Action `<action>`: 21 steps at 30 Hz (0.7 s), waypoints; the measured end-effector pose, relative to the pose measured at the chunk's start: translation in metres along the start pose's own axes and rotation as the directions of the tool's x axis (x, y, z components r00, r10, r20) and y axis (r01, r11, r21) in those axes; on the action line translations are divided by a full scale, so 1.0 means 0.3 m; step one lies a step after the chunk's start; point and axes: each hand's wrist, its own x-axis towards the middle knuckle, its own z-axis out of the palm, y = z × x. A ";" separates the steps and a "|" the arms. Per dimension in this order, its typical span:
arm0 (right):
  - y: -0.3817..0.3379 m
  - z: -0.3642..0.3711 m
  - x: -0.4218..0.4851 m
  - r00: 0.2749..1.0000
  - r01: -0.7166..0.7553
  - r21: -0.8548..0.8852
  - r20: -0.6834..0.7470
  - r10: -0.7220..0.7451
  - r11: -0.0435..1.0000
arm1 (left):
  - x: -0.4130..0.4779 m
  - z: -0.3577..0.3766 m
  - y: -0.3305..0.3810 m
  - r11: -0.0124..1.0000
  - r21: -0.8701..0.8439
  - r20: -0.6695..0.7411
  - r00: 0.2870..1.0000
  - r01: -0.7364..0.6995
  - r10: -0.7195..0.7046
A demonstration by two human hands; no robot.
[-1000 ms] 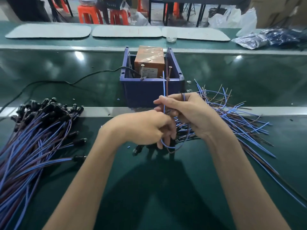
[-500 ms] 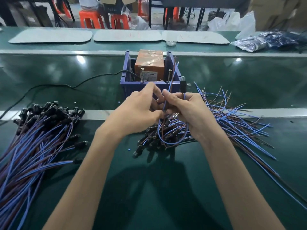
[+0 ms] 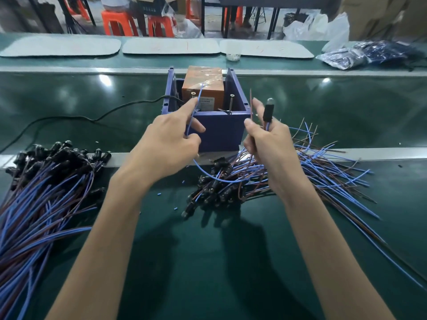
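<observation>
The left hand (image 3: 166,144) pinches the blue wire (image 3: 200,91); the right hand (image 3: 270,146) clamps the LED (image 3: 268,109) and brown wire (image 3: 251,100). The wire ends are spread, probably to meet the two screws (image 3: 231,98) in the box (image 3: 219,130) just ahead. Wire piles (image 3: 46,192) flank both wrists, and the bare worktop (image 3: 208,250) lies nearer the body.

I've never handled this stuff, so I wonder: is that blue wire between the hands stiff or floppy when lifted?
Probably floppy: the blue wire sags in a loop between the left hand and right hand. Likely light: a finger pinch holds it. Its short free end stands upright, so somewhat springy.
</observation>
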 end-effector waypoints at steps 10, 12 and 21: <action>-0.030 -0.010 0.064 0.988 -0.065 0.133 -0.132 0.083 0.989 | 0.009 -0.039 -0.027 0.990 -0.140 -0.281 0.960 -0.031 -0.010; -0.019 -0.011 0.069 0.986 -0.081 0.164 -0.129 0.102 0.983 | 0.013 -0.047 -0.043 0.987 -0.162 -0.284 0.958 -0.014 -0.033; 0.031 -0.030 0.089 0.982 -0.113 0.182 -0.133 0.138 0.977 | 0.022 -0.023 -0.082 0.985 -0.100 -0.218 0.963 0.138 -0.157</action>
